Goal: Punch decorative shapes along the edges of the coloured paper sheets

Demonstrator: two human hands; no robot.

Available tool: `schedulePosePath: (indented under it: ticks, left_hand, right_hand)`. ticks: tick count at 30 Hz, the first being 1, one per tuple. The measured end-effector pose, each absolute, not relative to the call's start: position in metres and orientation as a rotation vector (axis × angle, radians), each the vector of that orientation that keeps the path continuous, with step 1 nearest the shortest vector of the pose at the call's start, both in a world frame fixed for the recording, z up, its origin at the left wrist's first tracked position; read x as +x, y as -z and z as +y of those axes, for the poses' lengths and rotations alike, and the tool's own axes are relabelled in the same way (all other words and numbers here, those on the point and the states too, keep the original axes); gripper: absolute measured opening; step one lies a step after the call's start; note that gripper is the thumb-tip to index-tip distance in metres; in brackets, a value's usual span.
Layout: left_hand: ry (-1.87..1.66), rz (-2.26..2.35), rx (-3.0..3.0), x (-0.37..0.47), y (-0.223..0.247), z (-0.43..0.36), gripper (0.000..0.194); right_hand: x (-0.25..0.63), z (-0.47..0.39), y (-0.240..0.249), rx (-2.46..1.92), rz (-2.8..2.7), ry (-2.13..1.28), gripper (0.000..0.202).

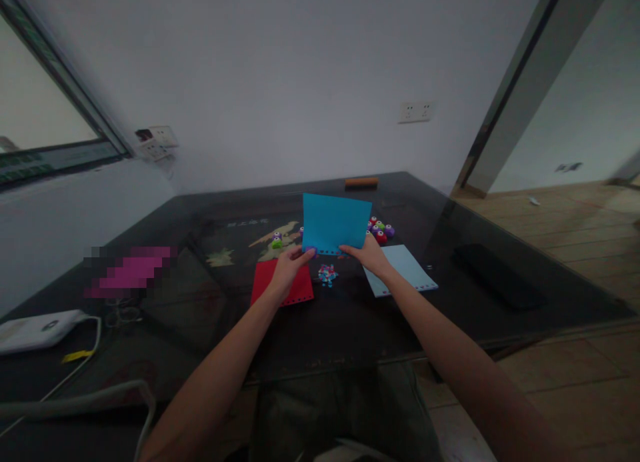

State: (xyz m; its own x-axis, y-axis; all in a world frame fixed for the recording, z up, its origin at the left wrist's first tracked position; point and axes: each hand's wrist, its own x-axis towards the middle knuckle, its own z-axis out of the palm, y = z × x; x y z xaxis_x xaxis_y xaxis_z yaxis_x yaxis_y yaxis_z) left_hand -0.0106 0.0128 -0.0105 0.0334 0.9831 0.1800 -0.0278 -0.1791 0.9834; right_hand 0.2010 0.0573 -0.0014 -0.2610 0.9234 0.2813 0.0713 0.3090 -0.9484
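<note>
A bright blue sheet of paper (336,222) is raised upright above the table, with a row of small punched shapes along its lower edge. My left hand (289,270) pinches its lower left corner; a bit of purple shows by the thumb, too small to name. At the lower right, my right hand (371,254) grips the same sheet, thumb in front. Beneath lies a little heap of coloured paper bits (327,274). A red sheet (265,282) with punched holes rests under my left hand, and a pale blue sheet (405,269), also punched along its near edge, lies by my right forearm.
Several small coloured eye-like pieces (381,231) sit behind the right hand, others (277,241) at left. A brown roll (361,182) is at the table's back edge. A black flat object (497,275) lies right; a white device (43,331) with a cable and glasses (124,314) lie left.
</note>
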Motion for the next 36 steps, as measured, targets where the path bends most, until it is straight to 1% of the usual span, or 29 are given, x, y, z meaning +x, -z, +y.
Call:
schedulePosePath:
  ticks: [6, 23, 29, 36]
  left_hand:
    - [-1.338, 1.097, 1.337, -0.0092, 0.0091, 0.0117, 0.034]
    - [-1.334, 1.118, 1.301, -0.0078, 0.0061, 0.0085, 0.030]
    - [-1.371, 1.157, 1.291, -0.0039, 0.0044, 0.0064, 0.029]
    - [-1.391, 1.115, 1.310, -0.0037, 0.0083, 0.0078, 0.029]
  right_hand:
    - [0.2011, 0.0571, 0.0015, -0.932, -1.596, -1.095, 0.043]
    - [0.2020, 0.0569, 0.0002, -0.977, -1.672, -1.018, 0.034]
    - [0.2025, 0.0571, 0.0000, -0.955, -1.650, -1.045, 0.036]
    - [0.2035, 0.0549, -0.0041, -0.981, -1.635, -1.042, 0.033]
